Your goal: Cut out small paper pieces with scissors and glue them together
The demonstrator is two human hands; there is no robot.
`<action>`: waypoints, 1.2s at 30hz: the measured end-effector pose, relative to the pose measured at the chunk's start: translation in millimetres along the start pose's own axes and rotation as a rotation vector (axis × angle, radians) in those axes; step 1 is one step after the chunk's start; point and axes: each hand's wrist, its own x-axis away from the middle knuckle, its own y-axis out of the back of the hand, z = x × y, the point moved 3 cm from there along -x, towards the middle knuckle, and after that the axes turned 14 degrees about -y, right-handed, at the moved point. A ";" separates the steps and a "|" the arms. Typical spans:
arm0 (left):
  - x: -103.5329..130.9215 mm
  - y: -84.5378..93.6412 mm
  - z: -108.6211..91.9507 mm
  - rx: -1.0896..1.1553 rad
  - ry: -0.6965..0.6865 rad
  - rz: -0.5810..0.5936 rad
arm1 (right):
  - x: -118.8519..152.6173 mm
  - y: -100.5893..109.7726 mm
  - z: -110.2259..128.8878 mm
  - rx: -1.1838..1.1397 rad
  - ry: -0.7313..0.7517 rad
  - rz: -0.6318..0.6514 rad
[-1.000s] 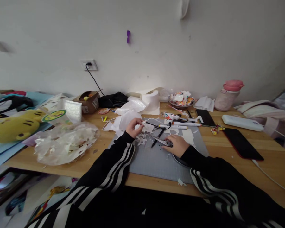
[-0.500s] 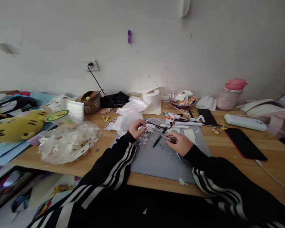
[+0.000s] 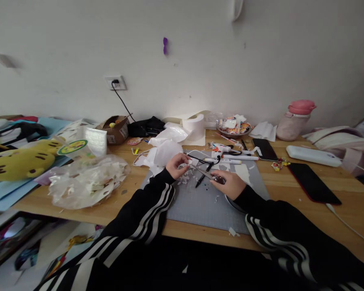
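Note:
My right hand (image 3: 229,184) is closed around the handles of a pair of scissors (image 3: 204,171), whose blades point left toward my other hand. Thumb and fingers of my left hand (image 3: 178,165) pinch together at the scissor tips, on what looks like a small white paper piece, mostly hidden. Beneath both hands lies a grey cutting mat (image 3: 200,210) strewn with white paper scraps (image 3: 183,178). A black pen (image 3: 201,180) rests on the mat under the blades. Near my right wrist, a dark round object with a pale rim is partly covered by the sleeve.
Behind the hands are a white glue gun (image 3: 220,149), markers (image 3: 239,158) and a paper roll (image 3: 194,127). Two phones (image 3: 314,184), a white power bank (image 3: 314,156) and a pink-lidded bottle (image 3: 294,121) stand right. A plastic bag of scraps (image 3: 87,182) and yellow plush toy (image 3: 21,163) lie left.
My left hand has shifted slightly right, toward the scissors. The scissors and my right hand have moved slightly left, so the hands are closer together.

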 end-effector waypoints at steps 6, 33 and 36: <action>-0.2 -1.2 -1.9 -0.018 0.035 -0.011 | 0.5 -0.7 -1.7 -0.001 -0.001 -0.007; -2.3 -2.5 -8.1 -0.072 0.023 0.031 | 0.2 -2.0 -3.9 0.019 -0.001 0.001; -2.1 -2.5 -7.6 -0.074 0.029 0.029 | 0.2 -1.7 -3.7 0.026 -0.002 -0.002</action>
